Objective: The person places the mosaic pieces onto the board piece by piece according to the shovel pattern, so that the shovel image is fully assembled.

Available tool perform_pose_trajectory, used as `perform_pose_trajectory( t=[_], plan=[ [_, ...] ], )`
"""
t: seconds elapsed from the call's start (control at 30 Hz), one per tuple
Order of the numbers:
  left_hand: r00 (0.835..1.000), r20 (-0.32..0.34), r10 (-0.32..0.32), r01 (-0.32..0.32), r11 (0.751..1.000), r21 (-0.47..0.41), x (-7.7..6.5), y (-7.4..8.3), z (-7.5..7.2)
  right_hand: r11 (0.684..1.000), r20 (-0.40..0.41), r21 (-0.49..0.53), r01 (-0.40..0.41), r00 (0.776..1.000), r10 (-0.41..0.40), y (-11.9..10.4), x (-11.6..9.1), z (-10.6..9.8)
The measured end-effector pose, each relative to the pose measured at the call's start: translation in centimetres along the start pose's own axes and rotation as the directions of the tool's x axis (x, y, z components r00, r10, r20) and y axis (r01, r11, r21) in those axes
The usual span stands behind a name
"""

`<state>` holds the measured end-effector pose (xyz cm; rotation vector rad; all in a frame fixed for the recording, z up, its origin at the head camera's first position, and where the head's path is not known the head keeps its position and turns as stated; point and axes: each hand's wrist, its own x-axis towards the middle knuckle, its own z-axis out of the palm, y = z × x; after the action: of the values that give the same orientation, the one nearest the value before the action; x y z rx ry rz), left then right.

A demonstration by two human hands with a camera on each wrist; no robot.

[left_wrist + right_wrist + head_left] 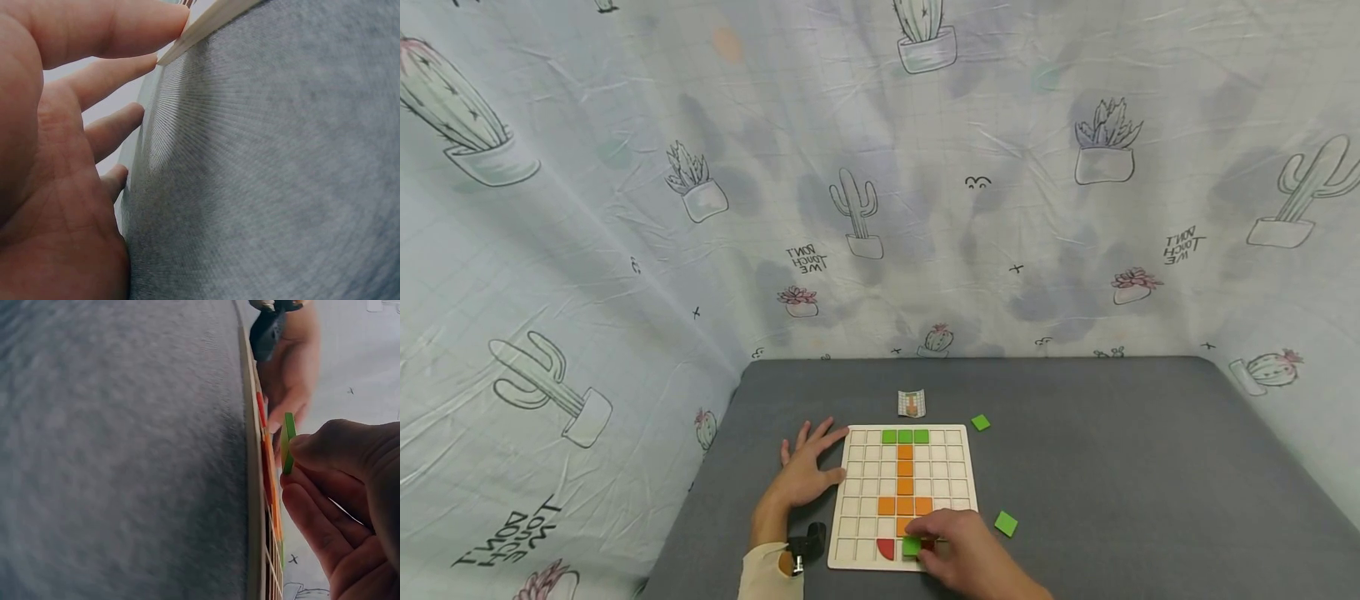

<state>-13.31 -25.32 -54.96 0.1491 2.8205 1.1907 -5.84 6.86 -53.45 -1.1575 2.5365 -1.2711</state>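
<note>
A white grid board (853, 527) lies on the grey table. Green square tiles (905, 437) fill part of its top row, with orange tiles (905, 469) running down below them. In the bottom row sits a red quarter-round piece (886, 548); a second red piece (928, 544) is mostly hidden by my right hand. My right hand (961, 546) pinches a green square tile (288, 444) between thumb and finger, just above the bottom row. My left hand (807, 477) has its fingers spread, its thumb and index finger touching the board's left edge (206, 28).
A small printed card (912, 403) lies behind the board, showing a similar picture. To the board's right are two loose green tiles, one farther back (981, 422) and one nearer (1006, 523). A cactus-print curtain (1000, 250) hangs behind and beside the table.
</note>
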Motion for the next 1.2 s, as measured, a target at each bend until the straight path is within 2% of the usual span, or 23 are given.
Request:
perform_pose_trajectory(
  t=[0.33,0.53,0.77,0.97,1.2],
  plan=[
    [1.000,0.001,0.002,-0.002,1.000,0.002,0.1,0.0,0.0,0.993,0.051,-0.121,0.001,0.999,0.005,-0.6,0.6,0.4],
    [1.000,-0.008,-0.009,0.009,1.000,0.014,0.2,0.1,0.2,0.991,0.057,-0.132,0.034,0.998,-0.026,-0.8,0.7,0.7],
    [1.000,-0.005,-0.008,0.008,1.000,0.011,0.0,0.2,0.1,0.989,0.064,-0.145,0.035,0.998,-0.026,-0.7,0.7,0.9],
    [1.000,0.000,-0.007,0.007,1.000,0.013,0.0,0.1,0.0,0.979,0.026,-0.182,0.092,0.996,-0.089,-0.5,0.6,1.1],
    [1.000,0.008,-0.004,0.004,1.000,0.007,-0.1,0.3,0.0,0.983,0.040,-0.175,0.052,0.998,-0.046,-0.6,0.6,0.9]
  ],
)
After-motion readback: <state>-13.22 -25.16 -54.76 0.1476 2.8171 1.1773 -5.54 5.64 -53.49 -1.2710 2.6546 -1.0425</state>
